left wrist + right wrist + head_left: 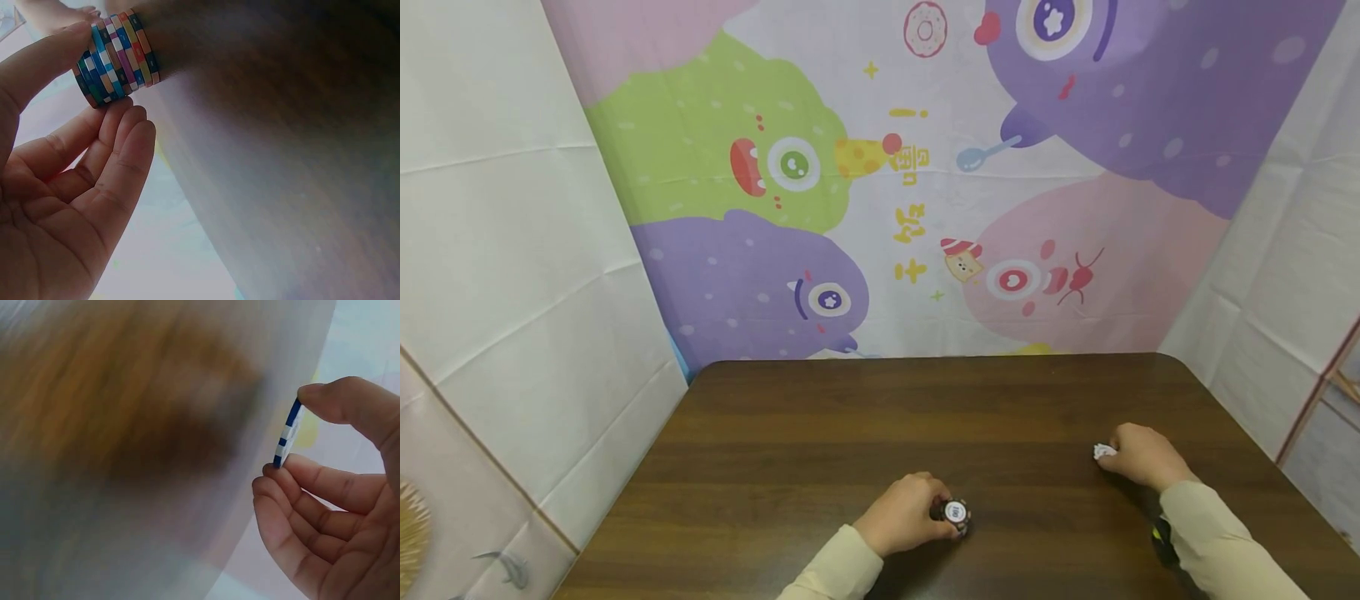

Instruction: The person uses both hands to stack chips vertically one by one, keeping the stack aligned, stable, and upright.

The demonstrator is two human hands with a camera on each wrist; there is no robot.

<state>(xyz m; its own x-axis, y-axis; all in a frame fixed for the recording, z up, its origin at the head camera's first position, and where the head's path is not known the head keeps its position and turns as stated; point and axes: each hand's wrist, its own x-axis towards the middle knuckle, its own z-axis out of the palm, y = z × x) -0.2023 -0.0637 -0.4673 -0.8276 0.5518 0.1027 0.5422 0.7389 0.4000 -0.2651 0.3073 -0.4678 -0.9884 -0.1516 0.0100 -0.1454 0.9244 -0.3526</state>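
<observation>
In the head view, my left hand grips a stack of poker chips near the front middle of the table. Its top chip is dark-edged with a white, printed centre. Seen from the left wrist, the poker chip stack has several layers with blue, white, pink and orange edges, held between the thumb and fingertips. Farther right, my right hand pinches a poker chip low over the wood. From the right wrist this single chip appears edge-on, blue and white, between thumb and fingers.
Both hands are over a dark brown wooden table with rounded far corners. Behind it hangs a cartoon-printed cloth; pale cloth walls rise at both sides. A dark band shows under the right sleeve.
</observation>
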